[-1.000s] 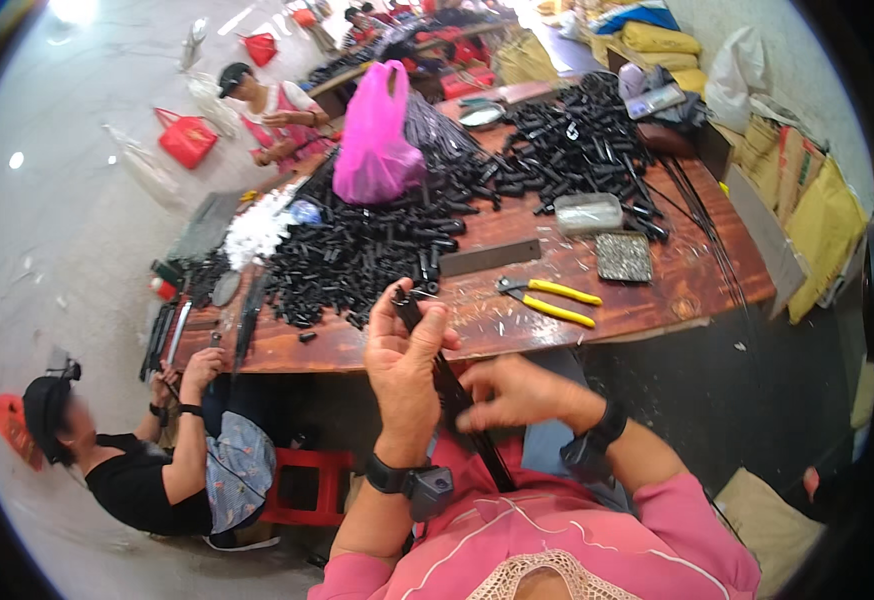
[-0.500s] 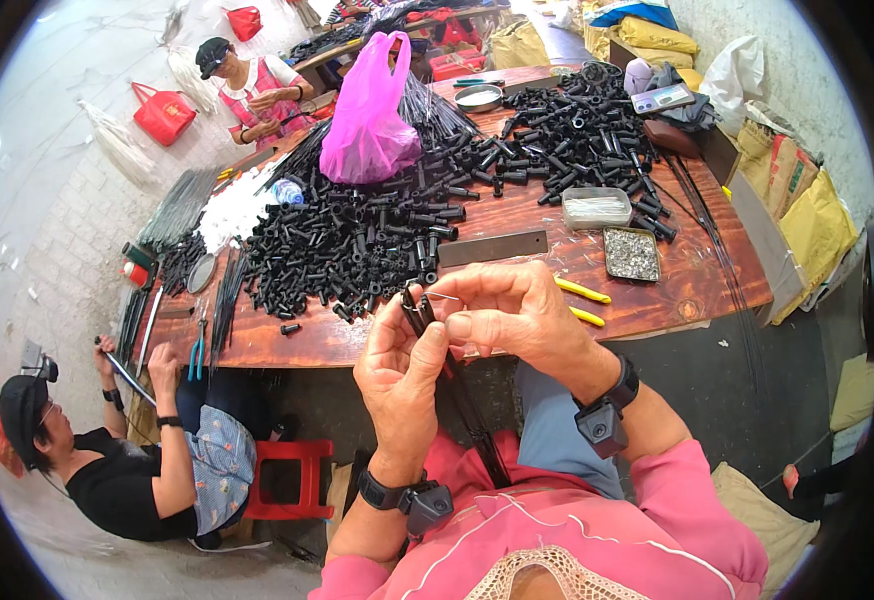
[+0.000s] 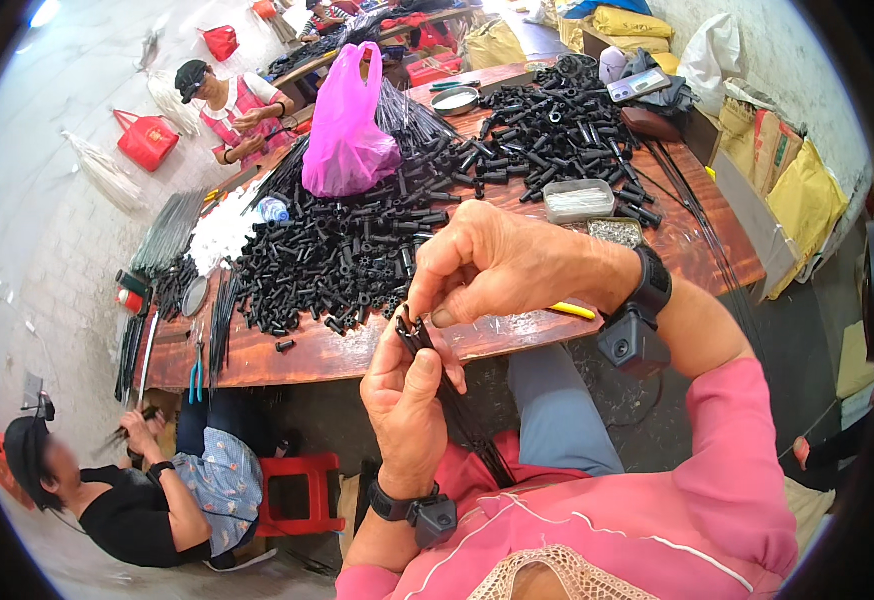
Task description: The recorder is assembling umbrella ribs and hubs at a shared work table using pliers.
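My left hand point(image 3: 397, 410) is closed round a bundle of slim black ribs point(image 3: 473, 432), like umbrella ribs, which slopes down toward my lap. Their upper ends poke out above the thumb. Over those ends comes my right hand point(image 3: 517, 265), thumb and forefinger bent close together at the rib tips. Whatever lies between these fingertips is hidden. Beyond both hands spreads a heap of short black tubular plastic parts point(image 3: 307, 270) on the reddish wooden table point(image 3: 357, 362). A clear box of thin pale pins point(image 3: 579, 203) stands past my right wrist, beside a tin of small metal bits point(image 3: 615, 232).
A pink plastic bag point(image 3: 347, 150) rests on the heap. Yellow-handled pliers point(image 3: 573, 310) lie under my right forearm, blue-handled pliers point(image 3: 197, 372) at the left edge. One co-worker point(image 3: 137, 490) sits at the left near a red stool point(image 3: 299, 495); another point(image 3: 242, 115) works across the table.
My right hand has swung up and over the rib ends, its wrist raised. A thin pale wire seen earlier at its fingers no longer shows. The left co-worker's hands have come down.
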{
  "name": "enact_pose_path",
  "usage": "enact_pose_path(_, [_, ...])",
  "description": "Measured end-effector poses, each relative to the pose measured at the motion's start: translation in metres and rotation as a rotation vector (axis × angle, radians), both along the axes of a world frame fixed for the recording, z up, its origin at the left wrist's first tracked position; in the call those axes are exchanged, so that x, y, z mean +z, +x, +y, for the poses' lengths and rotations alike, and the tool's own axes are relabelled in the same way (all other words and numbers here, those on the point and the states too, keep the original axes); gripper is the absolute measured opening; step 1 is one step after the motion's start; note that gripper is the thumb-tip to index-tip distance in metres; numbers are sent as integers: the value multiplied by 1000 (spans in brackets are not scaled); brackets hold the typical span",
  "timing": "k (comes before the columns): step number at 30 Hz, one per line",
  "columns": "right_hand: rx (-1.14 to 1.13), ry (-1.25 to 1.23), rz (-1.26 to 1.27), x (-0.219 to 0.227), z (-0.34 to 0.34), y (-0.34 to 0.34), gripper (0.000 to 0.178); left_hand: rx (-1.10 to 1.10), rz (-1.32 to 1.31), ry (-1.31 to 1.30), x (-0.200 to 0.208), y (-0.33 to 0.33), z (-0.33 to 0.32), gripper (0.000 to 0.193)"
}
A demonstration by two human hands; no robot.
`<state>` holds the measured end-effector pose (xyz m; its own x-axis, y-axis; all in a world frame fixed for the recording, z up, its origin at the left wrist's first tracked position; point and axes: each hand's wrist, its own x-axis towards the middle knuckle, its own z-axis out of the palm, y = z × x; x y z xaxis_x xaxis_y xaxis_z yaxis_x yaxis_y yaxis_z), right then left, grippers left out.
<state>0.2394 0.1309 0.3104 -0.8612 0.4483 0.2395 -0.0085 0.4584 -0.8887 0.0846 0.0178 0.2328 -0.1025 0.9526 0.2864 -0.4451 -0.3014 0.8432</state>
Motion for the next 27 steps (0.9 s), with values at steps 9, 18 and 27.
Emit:
enact_pose_path(9, [55,1205,137,21,8,0,6,-111,0,-23,2,-3,0,31])
enact_pose_path(18, [-413,823,398,-34,-8,-3,12,-41,-29,-18,-1,-10,3,53])
enact_pose_path(27, [-151,-512,390,-53,-35,-29,21,138,16,-55,15,-4,2,36])
